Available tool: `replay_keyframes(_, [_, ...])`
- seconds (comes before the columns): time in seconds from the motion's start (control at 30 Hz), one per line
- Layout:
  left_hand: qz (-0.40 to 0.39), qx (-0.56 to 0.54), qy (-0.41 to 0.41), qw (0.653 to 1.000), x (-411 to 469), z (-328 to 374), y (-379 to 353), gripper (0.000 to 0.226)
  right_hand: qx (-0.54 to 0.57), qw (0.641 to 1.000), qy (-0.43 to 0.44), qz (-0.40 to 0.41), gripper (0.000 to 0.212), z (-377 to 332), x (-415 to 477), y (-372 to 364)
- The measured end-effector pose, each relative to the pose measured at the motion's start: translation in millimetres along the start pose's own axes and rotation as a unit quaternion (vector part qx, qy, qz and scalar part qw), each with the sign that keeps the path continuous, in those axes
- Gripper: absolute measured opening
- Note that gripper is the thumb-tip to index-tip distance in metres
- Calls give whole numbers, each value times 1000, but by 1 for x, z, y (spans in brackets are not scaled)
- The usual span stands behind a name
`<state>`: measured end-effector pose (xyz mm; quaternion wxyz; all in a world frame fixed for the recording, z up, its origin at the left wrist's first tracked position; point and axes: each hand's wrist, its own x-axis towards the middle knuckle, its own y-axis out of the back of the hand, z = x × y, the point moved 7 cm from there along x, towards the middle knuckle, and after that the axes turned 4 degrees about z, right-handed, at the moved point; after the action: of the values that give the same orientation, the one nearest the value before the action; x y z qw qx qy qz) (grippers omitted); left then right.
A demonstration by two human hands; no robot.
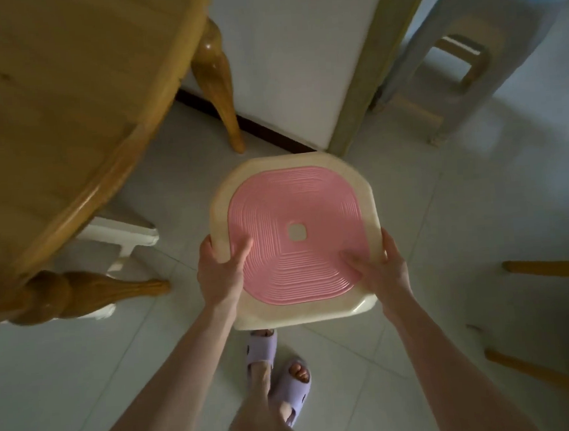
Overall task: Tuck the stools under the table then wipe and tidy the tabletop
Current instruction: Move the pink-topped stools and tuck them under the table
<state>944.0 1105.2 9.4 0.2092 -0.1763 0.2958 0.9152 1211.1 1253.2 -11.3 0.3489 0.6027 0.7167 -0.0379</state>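
I look straight down on a cream plastic stool (295, 238) with a ribbed pink seat pad, in the middle of the view. My left hand (221, 273) grips its near left edge, thumb on the pink pad. My right hand (379, 269) grips its near right edge the same way. The round wooden table (60, 106) fills the upper left, and its rim lies just left of the stool. Under that rim a white stool (119, 233) shows partly, between two carved table legs (216, 72).
A grey stool with a blue seat (486, 33) stands at the upper right beside a door frame (367, 75). Wooden chair legs (549, 269) poke in from the right edge. My feet in lilac slippers (277, 370) stand on the pale tiled floor below the stool.
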Motion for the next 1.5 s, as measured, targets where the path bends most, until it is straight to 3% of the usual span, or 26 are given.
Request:
replay_keyframes(0.27, [73,-27,48,996,45,-2,43,65,-95,993,43,-60,75,-58,28,-75])
replay_keyframes(0.4, [98,-24,66,993,65,-10,51,67,-115,986,56,-107,82,-77,44,-111])
replay_keyframes(0.87, [192,-53,108,974,102,-72,57,72,-159,952,121,-232,81,-82,84,-211])
replay_keyframes(1.37, [241,-106,132,956,143,-123,64,71,-167,932,163,-276,72,-71,104,-285])
replay_keyframes(1.5, [246,-120,144,951,148,-122,62,74,-179,927,177,-277,80,-75,109,-290])
